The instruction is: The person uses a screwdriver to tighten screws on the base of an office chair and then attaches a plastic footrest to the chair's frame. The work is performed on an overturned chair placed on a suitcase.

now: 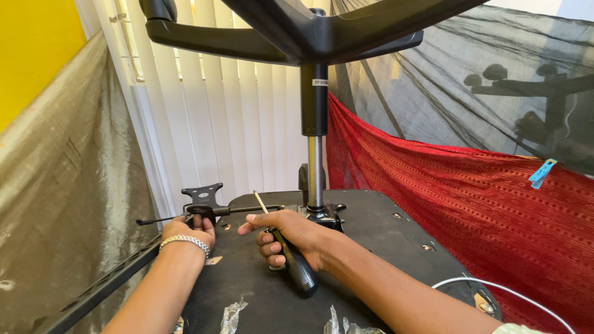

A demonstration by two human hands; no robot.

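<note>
White blinds behind, right hand (296,238) fingers gripping screwdriver (286,250), left hand (189,230) fingers holding lever (204,213).

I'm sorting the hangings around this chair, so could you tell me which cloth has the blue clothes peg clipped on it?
The red patterned cloth on the right carries the blue peg at its top edge; the olive-grey cloth on the left shows none.

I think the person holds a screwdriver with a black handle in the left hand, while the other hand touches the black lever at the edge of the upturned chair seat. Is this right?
Not quite: the head view shows the screwdriver in the right hand, not the left. It is the left hand that touches the black lever at the edge of the upturned chair seat. The rest is correct.
</note>
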